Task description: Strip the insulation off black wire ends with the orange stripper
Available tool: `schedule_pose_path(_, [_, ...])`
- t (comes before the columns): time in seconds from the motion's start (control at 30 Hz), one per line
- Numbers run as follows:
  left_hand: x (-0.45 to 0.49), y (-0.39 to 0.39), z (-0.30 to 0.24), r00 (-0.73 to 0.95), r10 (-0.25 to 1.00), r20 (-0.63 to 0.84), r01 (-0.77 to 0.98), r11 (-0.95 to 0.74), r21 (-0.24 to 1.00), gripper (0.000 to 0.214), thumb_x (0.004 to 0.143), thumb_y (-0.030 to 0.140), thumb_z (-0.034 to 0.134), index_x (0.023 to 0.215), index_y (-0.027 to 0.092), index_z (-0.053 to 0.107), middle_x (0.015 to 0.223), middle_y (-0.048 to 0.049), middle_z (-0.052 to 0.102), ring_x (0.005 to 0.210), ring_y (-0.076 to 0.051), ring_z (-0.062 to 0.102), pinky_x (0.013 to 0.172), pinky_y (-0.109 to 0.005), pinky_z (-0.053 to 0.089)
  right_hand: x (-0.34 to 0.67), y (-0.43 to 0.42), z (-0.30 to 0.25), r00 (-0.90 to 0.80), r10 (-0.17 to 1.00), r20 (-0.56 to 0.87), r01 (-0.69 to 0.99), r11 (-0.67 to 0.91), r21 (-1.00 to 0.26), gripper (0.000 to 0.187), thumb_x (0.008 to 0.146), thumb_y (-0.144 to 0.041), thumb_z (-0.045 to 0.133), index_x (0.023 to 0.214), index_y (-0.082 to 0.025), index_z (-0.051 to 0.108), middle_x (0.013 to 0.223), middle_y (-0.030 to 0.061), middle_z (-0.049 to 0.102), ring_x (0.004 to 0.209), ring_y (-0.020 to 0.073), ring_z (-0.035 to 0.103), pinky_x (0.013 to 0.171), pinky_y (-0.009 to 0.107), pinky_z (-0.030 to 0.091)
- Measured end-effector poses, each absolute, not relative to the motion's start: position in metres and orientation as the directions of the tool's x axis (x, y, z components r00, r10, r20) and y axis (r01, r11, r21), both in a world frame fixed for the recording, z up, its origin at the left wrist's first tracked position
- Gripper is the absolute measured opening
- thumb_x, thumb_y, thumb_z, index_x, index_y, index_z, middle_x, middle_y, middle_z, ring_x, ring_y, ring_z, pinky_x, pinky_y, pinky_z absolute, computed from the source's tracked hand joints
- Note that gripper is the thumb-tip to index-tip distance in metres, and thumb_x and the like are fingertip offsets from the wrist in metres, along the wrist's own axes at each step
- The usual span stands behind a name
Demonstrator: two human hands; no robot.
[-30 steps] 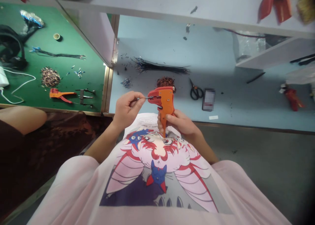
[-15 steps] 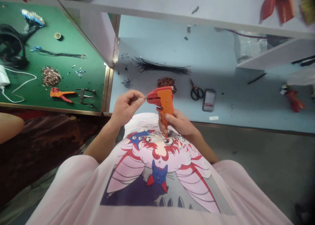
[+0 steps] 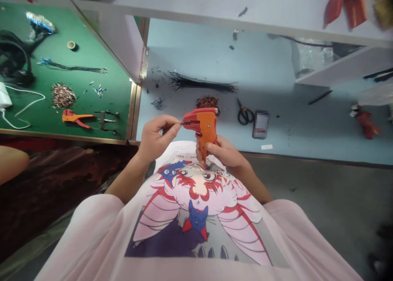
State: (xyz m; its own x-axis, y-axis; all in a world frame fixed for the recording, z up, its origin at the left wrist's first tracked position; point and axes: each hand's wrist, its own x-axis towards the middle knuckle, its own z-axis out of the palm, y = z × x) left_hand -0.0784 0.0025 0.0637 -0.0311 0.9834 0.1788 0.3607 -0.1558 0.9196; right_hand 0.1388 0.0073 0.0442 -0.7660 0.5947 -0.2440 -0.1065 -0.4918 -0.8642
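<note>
My right hand (image 3: 222, 150) is wrapped round the orange handle of a red and orange wire stripper (image 3: 206, 123), whose jaws point left. With thumb and forefinger my left hand (image 3: 160, 135) pinches a thin dark wire (image 3: 182, 123) right at those jaws; most of the wire is hidden by the fingers. Behind the stripper lies a heap of coppery-red scraps (image 3: 207, 102). Farther back, a bundle of black wires (image 3: 204, 83) stretches across the blue table (image 3: 190, 47).
Scissors (image 3: 245, 114) and a phone (image 3: 260, 124) lie to the right of the stripper. On the green table (image 3: 92, 35) at left are another wire stripper (image 3: 78, 118) and a scrap pile (image 3: 63, 96). A shelf (image 3: 196, 6) overhangs the back. Someone's bare limb (image 3: 12, 163) shows at the left edge.
The stripper's handle has swung slightly left and its trigger sits closer in, with my right fingers squeezed more. My left hand has barely moved and still pinches at the jaws.
</note>
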Motion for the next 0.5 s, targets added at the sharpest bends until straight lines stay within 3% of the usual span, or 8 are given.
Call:
schedule_pose_path(0.23, [-0.0735, 0.0001, 0.0651, -0.057, 0.936, 0.347, 0.476, -0.28, 0.834, 0.007, 0.079, 0.017, 0.061, 0.077, 0.02, 0.068, 0.065, 0.0019, 0.065, 0.059, -0.008, 0.053, 0.057, -0.022, 0.043, 0.1441, 0.0081, 0.0467, -0.804, 0.547, -0.232, -0.124, -0.537, -0.835, 0.034, 0.089, -0.049, 0.053, 0.094, -0.015, 0.053, 0.067, 0.0014, 0.062, 0.055, 0.0125, 0.06, 0.052, 0.026, 0.049])
schedule_pose_path(0.5, [-0.0762, -0.0003, 0.0633, 0.007, 0.89, 0.457, 0.535, -0.389, 0.75, 0.009, 0.078, 0.013, 0.062, 0.076, 0.021, 0.066, 0.064, 0.0023, 0.063, 0.059, -0.009, 0.052, 0.061, -0.024, 0.043, 0.1419, 0.0057, 0.0492, -0.787, 0.565, -0.246, -0.122, -0.534, -0.837, 0.03, 0.09, -0.045, 0.054, 0.089, -0.015, 0.053, 0.067, 0.0008, 0.06, 0.052, 0.0114, 0.059, 0.048, 0.025, 0.048])
